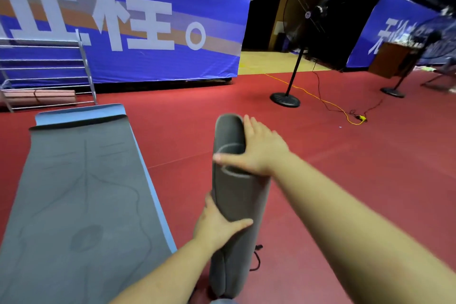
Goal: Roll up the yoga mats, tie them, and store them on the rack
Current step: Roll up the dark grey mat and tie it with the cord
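While held: rolled grey mat (237,195) stands roughly upright above the red floor (345,180), between both hands
Right hand (259,150): wrapped over the roll's upper part, thumb across the front
Left hand (217,224): gripping the roll lower down, thumb across the front
Cord (256,258): black, hanging beside the roll's lower end
Flat mat (81,192): grey on blue, spread out to the left
Rack (49,76): beyond the flat mat, pink roll (42,97) on its low shelf
Fan (308,20): on a stand, far right

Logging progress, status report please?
Both hands, left hand and right hand, grip rolled grey mat. Untied; black cord on floor. Second mat flat. Rack path open.
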Demonstrator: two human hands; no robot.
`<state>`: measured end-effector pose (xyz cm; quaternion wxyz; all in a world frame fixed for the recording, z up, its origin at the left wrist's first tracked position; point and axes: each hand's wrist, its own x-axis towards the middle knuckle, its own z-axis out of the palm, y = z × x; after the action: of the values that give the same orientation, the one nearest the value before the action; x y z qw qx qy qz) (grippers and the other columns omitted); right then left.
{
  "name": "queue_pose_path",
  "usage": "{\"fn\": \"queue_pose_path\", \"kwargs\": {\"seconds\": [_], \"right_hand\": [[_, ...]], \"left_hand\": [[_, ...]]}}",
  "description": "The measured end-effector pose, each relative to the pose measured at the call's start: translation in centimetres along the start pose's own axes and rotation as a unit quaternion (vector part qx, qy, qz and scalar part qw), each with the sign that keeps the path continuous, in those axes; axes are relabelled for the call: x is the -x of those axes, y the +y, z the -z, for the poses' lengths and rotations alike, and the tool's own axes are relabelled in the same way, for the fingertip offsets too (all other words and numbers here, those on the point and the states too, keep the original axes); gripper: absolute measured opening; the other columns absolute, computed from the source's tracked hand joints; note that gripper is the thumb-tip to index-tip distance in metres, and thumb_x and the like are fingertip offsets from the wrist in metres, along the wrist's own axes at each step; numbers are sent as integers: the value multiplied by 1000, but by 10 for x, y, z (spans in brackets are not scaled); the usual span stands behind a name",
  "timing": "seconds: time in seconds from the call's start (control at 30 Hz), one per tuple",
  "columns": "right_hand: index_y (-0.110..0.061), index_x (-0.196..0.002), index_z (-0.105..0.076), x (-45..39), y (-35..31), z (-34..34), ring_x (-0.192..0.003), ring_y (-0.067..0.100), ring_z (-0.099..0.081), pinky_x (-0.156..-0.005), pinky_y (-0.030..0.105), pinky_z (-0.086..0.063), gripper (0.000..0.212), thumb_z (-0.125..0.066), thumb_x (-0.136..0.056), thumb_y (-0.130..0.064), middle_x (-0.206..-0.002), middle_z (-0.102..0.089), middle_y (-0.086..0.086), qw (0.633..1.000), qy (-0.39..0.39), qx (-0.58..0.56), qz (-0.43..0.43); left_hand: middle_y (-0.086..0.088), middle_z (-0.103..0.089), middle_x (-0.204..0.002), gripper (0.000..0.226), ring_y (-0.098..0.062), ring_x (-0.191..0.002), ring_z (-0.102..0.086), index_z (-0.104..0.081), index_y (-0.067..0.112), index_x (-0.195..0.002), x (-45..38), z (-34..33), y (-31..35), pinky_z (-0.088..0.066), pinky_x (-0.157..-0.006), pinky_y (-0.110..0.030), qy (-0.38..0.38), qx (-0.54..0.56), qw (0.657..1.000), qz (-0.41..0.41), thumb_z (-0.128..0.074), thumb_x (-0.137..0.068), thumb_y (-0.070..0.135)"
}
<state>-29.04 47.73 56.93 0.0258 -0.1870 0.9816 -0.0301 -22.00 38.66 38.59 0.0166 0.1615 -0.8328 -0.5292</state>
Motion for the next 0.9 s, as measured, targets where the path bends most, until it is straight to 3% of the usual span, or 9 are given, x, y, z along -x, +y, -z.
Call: {"fn": "queue_pose_path", "kwargs": {"seconds": [0.07,0.17,0.3,0.47,0.53,0.6,0.63,0.9], "right_hand": [[-13,-153,7,4,-2,-33,-148,18,-4,-118,45,-15,131,-45,-61,-90,-161,3,4,999,-34,-32,10],[-14,-153,5,6,-5,-37,-147,13,-5,-118,39,-18,122,-51,-68,-82,-161,0,1,996,-21,-76,39],[-17,-153,4,-2,-2,-13,-148,20,-1,-119,45,-5,105,-41,-80,-77,-161,2,9,997,-32,-64,15],[-28,-153,-4,-23,0,58,-148,25,1,-116,54,1,93,-35,-80,-78,-161,0,6,982,165,-91,9],[-37,-151,-3,-24,9,28,-147,31,-7,-115,55,-7,99,-44,-73,-82,-161,-3,7,985,106,-131,-27],[-39,-150,-4,-11,17,-32,-138,34,-32,-111,47,-29,110,-56,-64,-82,-154,-26,12,993,-12,-104,-51],[-37,-150,-6,-9,21,-51,-131,33,-42,-106,43,-36,111,-60,-63,-81,-147,-36,11,994,-35,-91,-53],[-34,-151,-8,-18,41,-58,-126,34,-48,-103,39,-39,110,-59,-64,-80,-141,-43,12,992,-28,-103,-66]], "left_hand": [[1,-55,-129,110,-20,-116,-56,-26,24,-134,4,-1,-16,-47,-94,-34,-24,9,999,23,-86,-47,54],[3,-54,-130,110,-17,-116,-55,-27,24,-134,8,-2,-29,-46,-96,-35,-19,46,998,34,-86,-45,54],[-1,-51,-131,103,-22,-118,-53,-27,20,-130,0,-7,-26,-45,-95,-33,-28,28,999,19,-86,-52,52],[-2,-50,-132,105,-25,-117,-54,-23,21,-132,-5,-12,-28,-46,-95,-36,-22,11,1000,18,-83,-54,57],[-2,-48,-133,105,-25,-118,-53,-22,21,-133,-8,-15,-29,-46,-95,-36,-26,4,999,24,-82,-55,57],[-4,-47,-134,103,-26,-119,-53,-22,20,-132,-10,-18,-30,-46,-95,-37,-46,-11,998,38,-82,-57,56],[-4,-47,-134,102,-26,-119,-52,-22,20,-131,-11,-20,-29,-45,-95,-37,-57,-13,997,41,-82,-57,56],[2,-47,-134,120,-23,-120,-52,-13,24,-136,-27,-13,-19,-45,-97,-35,-127,-19,991,31,-87,-47,56]]}}
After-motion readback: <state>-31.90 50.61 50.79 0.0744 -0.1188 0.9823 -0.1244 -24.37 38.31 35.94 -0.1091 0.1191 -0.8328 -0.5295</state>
